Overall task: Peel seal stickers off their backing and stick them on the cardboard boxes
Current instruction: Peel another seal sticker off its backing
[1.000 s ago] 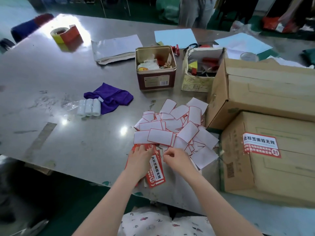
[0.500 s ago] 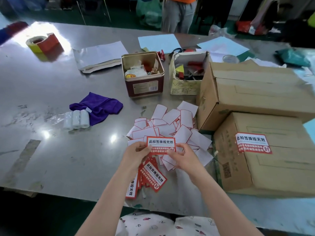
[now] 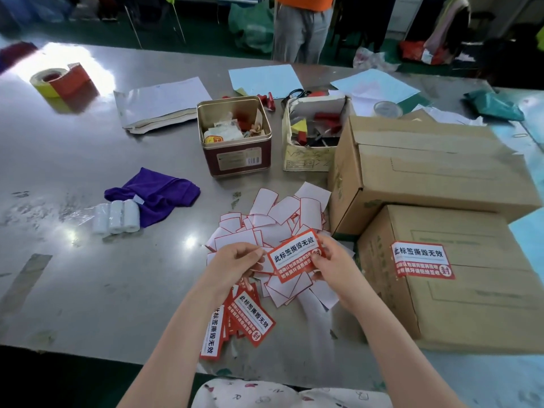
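Above the worktop (image 3: 88,260), both hands hold one sticker (image 3: 294,256) tilted, left hand (image 3: 235,265) and right hand (image 3: 332,262) each pinching an end.

We see the backing pile (image 3: 273,213) mid-bench (image 3: 88,290), sticker stack (image 3: 244,319) in front of it, two cardboard boxes (image 3: 426,178) right of it, one behind the other. Tin (image 3: 235,142) and open carton (image 3: 312,139) behind the pile. Cloth (image 3: 156,189) and rolls (image 3: 116,220) to the left.
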{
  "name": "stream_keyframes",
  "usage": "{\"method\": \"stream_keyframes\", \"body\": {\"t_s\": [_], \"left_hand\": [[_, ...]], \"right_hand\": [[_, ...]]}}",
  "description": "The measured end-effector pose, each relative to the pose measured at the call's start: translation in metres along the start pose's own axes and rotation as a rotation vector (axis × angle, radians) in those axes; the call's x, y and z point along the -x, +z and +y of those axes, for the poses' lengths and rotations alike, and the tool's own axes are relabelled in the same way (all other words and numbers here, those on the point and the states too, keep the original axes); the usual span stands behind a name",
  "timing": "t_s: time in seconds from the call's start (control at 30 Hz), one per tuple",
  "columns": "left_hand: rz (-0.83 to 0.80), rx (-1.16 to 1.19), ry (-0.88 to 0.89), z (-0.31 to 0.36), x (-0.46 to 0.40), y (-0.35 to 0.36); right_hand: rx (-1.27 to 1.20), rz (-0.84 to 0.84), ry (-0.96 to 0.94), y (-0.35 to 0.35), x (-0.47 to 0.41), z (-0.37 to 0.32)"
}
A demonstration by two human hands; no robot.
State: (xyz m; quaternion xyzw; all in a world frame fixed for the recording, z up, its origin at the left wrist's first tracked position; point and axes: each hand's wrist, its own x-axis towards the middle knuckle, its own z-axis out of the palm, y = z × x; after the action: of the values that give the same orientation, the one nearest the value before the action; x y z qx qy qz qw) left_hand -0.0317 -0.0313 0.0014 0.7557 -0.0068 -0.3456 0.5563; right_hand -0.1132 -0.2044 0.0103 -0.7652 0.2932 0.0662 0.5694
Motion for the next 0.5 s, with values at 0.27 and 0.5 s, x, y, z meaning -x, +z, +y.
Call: {"method": "stream_keyframes", "body": {"t_s": [0.27,0.5], "left_hand": [[-0.044,-0.090,0.003,0.011,0.002,0.009],[-0.153,-0.170,0.021,0.018,0.008,0.008]], "right_hand": [[0.136,-0.056,-0.047,-0.015,-0.006,-0.004],[0.186,-0.043,-0.119,-0.023,-0.007,-0.008]]}}
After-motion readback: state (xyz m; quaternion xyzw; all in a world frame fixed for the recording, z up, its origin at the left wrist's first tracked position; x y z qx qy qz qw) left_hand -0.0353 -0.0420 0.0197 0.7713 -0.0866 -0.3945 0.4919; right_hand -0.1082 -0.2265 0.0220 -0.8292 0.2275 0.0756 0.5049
